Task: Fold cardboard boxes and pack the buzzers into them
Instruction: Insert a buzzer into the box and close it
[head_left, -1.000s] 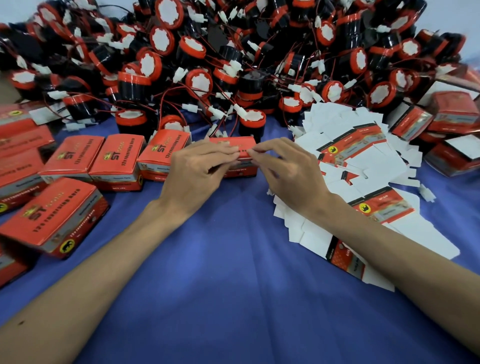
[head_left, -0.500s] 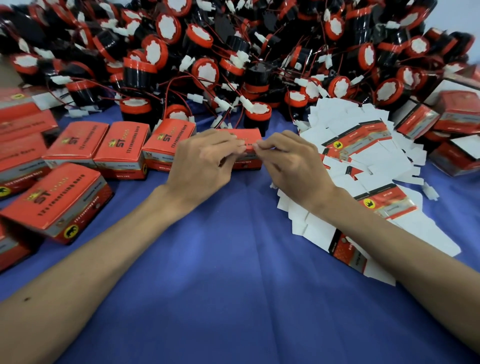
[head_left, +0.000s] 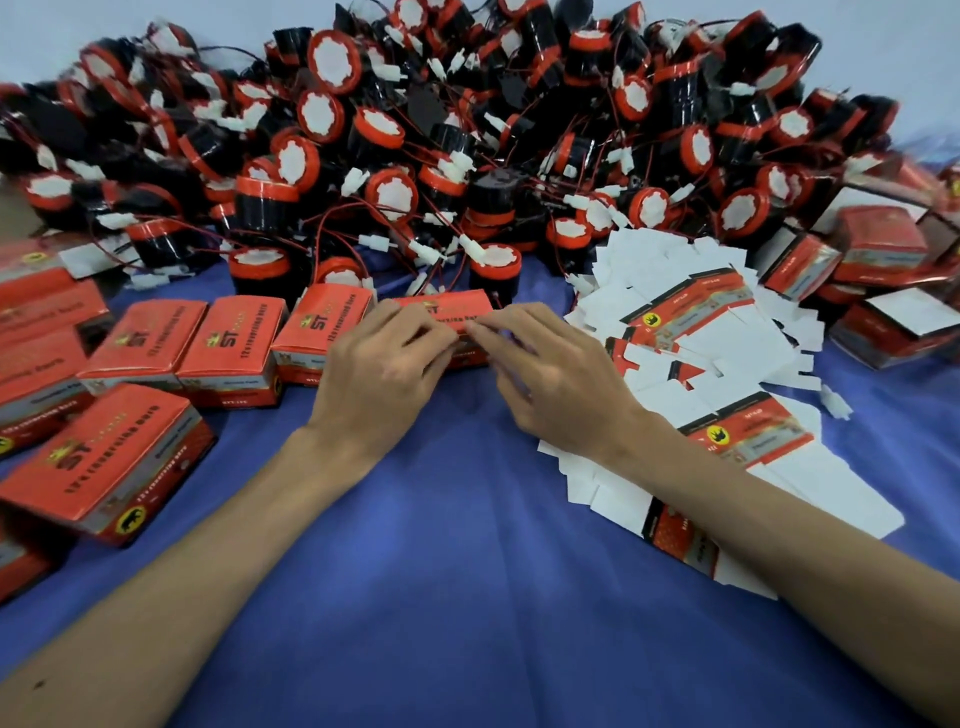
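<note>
Fingertips (head_left: 441, 332) of the left hand (head_left: 384, 374) and of the right hand (head_left: 556, 384) meet at the near top edge of a small red carton (head_left: 452, 307). Both sets of fingers are curled and pinch that edge. The knuckles hide whether a flap lies under them.

The carton stands on the blue cloth (head_left: 467, 597), its left end just beside the last in a row of closed cartons (head_left: 228, 340) that runs off to the left. Its far side sits near the foot of the buzzer pile (head_left: 467, 130), a mass of black bodies, red rims and loose wires, with one buzzer (head_left: 496, 265) just behind it.

Right of the right hand, a fanned heap of flat carton blanks (head_left: 727, 353) passes under the forearm. Another closed carton (head_left: 104, 467) lies at an angle on the near left, and folded cartons (head_left: 878, 244) crowd the far right. The widest stretch of bare cloth lies between the two forearms and runs down to the lower edge of the view.
</note>
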